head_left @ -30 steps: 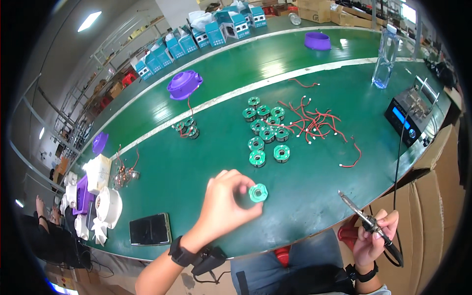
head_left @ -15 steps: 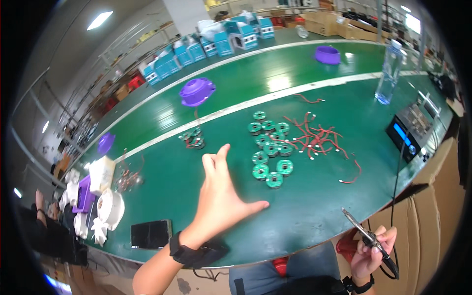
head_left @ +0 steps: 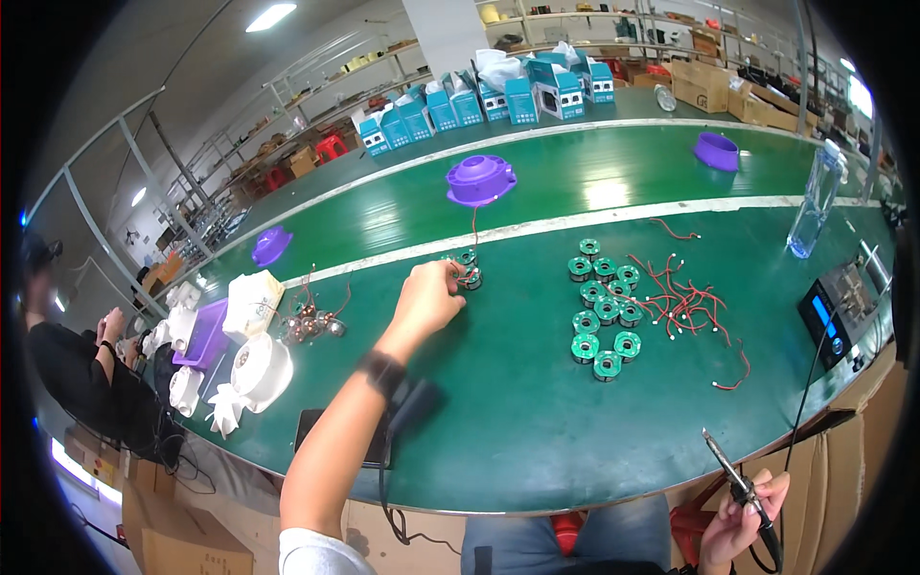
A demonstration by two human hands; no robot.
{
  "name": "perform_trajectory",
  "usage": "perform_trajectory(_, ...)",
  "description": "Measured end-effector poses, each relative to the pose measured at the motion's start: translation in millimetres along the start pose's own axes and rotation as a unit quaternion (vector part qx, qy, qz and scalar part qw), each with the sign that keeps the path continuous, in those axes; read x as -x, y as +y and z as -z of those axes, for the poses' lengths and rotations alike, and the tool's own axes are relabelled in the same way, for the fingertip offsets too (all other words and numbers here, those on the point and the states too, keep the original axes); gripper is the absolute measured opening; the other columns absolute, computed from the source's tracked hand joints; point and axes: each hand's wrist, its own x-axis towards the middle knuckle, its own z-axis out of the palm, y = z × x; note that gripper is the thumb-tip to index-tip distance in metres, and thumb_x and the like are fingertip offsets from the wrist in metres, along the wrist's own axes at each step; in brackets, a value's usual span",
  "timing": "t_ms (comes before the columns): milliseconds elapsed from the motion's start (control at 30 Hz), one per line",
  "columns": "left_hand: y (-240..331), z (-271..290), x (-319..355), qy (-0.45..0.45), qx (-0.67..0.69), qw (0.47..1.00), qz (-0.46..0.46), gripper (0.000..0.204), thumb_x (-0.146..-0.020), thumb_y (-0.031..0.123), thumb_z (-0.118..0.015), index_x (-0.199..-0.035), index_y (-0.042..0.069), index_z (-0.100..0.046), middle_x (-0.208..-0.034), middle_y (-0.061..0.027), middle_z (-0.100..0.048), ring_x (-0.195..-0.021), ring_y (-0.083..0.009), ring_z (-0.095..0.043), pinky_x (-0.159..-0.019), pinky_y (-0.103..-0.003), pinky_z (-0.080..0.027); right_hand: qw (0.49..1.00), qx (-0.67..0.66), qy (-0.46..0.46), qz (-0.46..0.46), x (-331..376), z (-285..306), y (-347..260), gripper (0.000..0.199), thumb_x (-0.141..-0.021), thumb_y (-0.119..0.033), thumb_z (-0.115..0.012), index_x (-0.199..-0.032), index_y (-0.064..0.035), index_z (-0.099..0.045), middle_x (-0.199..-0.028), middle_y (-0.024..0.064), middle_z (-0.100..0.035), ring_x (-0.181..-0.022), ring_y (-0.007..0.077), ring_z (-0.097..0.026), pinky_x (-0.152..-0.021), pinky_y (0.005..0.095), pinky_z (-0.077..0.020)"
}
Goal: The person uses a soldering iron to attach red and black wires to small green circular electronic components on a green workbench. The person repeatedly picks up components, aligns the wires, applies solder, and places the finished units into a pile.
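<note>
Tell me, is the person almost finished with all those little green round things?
Not nearly. A few green coils with red wires sit grouped where the left hand reaches. The right hand holds a soldering iron off the table's edge. About ten bare green coils wait in a cluster, with loose red wires beside them.

bright, even ceiling light | glare streak on green table [head_left: 604, 192] | fisheye bending, black corners | sharp centre
</note>
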Motion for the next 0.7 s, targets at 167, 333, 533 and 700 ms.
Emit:
perform_trajectory(167, -6, 13, -13, 0.058, 0.015, 0.998, 0.008, 0.014, -0.074, 0.0, -0.055, -0.085, -0.003, -0.064, -0.072, -0.0133, -0.065, -0.065, -0.0182, -0.062, -0.064, -0.029, -0.049, 1.0, -0.001, -0.022, 0.007, 1, 0, 0, 0.026, -0.078, -0.018, -0.056, -0.085, -0.007, -0.033, -0.073, 0.0013, -0.033, -0.051, 0.0027, -0.035, -0.04, 0.0132, -0.0265)
perform_trajectory(333, -8, 47, -10, 0.114, 0.1, 0.988, 0.036, 0.019, -0.085, 0.005, -0.048, -0.091, -0.006, -0.063, -0.07, -0.0098, -0.065, -0.061, -0.0121, -0.057, -0.06, -0.026, -0.047, 1.0, 0.005, -0.026, 0.001, 2, -2, 0, 0.025, -0.079, -0.017, -0.055, -0.084, -0.007, -0.033, -0.072, 0.0013, -0.033, -0.052, 0.0032, -0.035, -0.04, 0.0141, -0.026)
perform_trajectory(533, 18, 84, 24, 0.012, 0.069, 0.998, 0.003, 0.02, -0.087, 0.007, -0.047, -0.09, -0.007, -0.061, -0.069, -0.009, -0.062, -0.064, -0.0123, -0.056, -0.062, -0.027, -0.046, 0.999, 0.01, -0.031, 0.003, 5, -4, 1, 0.025, -0.079, -0.017, -0.055, -0.085, -0.0068, -0.033, -0.072, 0.0014, -0.033, -0.053, 0.0035, -0.035, -0.041, 0.0146, -0.0268)
perform_trajectory(700, 65, 93, 56, 0.017, -0.013, 0.988, -0.154, 0.017, -0.084, 0.005, -0.05, -0.092, -0.003, -0.062, -0.075, -0.0111, -0.055, -0.068, -0.0202, -0.054, -0.063, -0.029, -0.044, 0.998, -0.003, -0.058, 0.0, 4, -2, 4, 0.024, -0.079, -0.017, -0.054, -0.085, -0.0068, -0.033, -0.072, 0.0011, -0.033, -0.053, 0.0035, -0.035, -0.041, 0.0146, -0.0265)
